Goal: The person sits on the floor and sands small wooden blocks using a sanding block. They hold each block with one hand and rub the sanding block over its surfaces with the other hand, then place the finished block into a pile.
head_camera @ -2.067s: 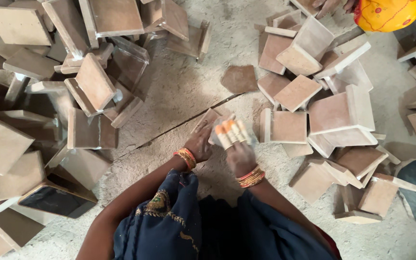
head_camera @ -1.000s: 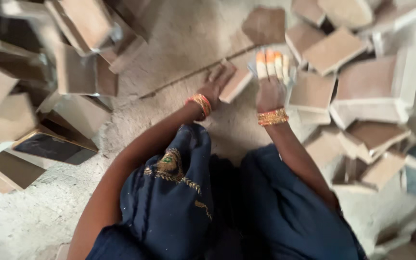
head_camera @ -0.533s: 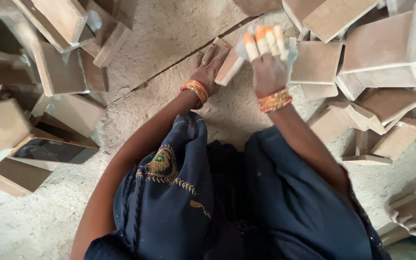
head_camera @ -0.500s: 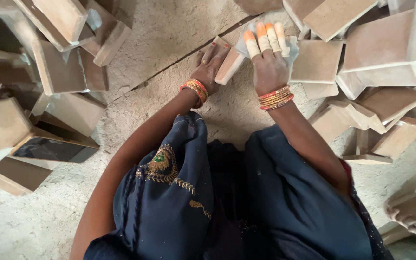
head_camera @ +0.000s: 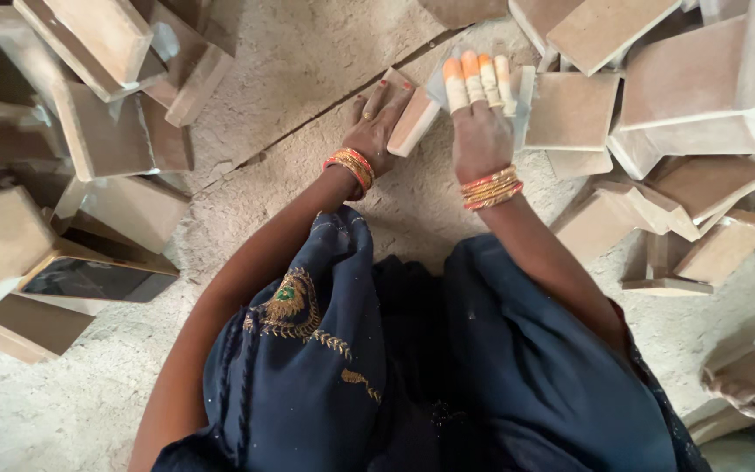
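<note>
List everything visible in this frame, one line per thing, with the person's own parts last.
Held block: one, tan, between both hands at top centre.
Loose blocks: many, tan, heaped at left and right.
Dark panel: one, black, lower left.
Ground: grey, dusty, cracked.
Garment: dark blue, gold embroidery, bottom centre.
Bangles: orange-gold, both wrists.
Left hand: grip on the held block.
Right hand: taped fingertips, beside the block.

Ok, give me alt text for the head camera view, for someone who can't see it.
Seen from above, a person's left hand holds a small tan block on edge on a dusty floor, while the right hand, its fingers wrapped in tape, rests beside it. Piles of similar flat blocks surround them.
</note>
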`<state>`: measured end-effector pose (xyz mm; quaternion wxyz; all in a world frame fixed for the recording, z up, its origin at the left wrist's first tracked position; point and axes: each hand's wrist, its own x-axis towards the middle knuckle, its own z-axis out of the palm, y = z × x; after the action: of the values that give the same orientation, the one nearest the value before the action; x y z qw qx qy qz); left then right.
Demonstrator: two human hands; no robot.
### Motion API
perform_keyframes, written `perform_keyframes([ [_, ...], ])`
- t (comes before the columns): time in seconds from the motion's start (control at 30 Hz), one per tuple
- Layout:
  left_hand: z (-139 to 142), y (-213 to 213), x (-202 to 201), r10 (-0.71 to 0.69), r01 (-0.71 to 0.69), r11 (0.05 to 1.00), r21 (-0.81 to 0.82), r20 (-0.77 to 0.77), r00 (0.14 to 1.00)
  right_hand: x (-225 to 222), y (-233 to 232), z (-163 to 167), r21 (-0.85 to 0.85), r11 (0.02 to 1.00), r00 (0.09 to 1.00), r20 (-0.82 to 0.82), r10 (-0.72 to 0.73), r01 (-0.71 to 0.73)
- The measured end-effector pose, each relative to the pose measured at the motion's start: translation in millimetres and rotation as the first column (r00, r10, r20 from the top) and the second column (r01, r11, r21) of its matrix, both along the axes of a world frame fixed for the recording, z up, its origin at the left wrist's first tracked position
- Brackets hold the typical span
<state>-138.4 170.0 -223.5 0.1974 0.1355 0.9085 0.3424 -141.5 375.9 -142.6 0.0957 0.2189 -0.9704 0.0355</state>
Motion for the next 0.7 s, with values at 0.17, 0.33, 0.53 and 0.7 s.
perform_keyframes([
  [0.17,-6.9,-2.2,3.9,0.008,-0.006,0.999,0.033,-0.060,0.998,63.3,-12.0,-36.4,-0.068,0.983,0.940,0.312,-0.139,0.168],
  [0.33,-21.2,1.6,4.7,0.033,-0.020,0.997,0.076,-0.166,0.986,106.3,-30.2,-35.9,-0.278,0.954,0.994,-0.046,0.102,-0.111],
  [0.53,-12.4,5.0,3.2,0.023,-0.023,1.000,0.003,-0.090,0.996,32.8,0.0,-52.8,-0.158,0.926,0.843,0.487,-0.228,0.343],
  [0.7,-17.1,3.6,4.5,0.037,-0.037,0.999,-0.012,-0.007,0.999,64.5,-26.0,-42.1,-0.452,0.890,0.993,0.121,0.003,0.053],
])
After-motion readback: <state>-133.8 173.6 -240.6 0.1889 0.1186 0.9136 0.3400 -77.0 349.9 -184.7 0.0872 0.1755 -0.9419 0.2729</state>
